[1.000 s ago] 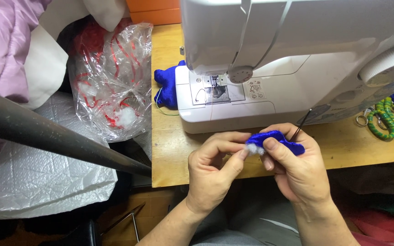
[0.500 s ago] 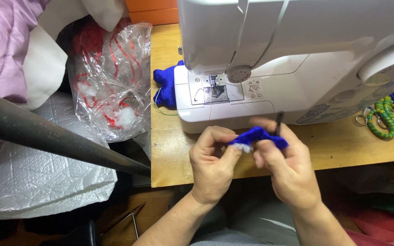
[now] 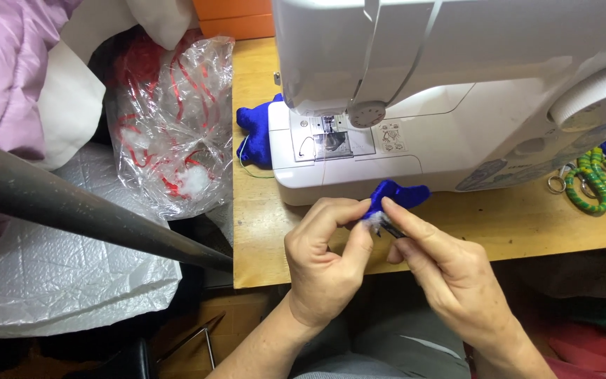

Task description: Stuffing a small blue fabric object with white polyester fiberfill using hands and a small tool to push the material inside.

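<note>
Wooden table (image 3: 275,231), hands (image 3: 327,263) gripping blue fabric piece (image 3: 394,196)

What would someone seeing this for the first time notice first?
A big white sewing machine fills the top right of the wooden table. Just in front of it, the left hand and right hand pinch a small blue fabric piece with white stuffing showing at its opening. To the left, a crinkled clear plastic bag holds red ribbon and white fluff.
</note>
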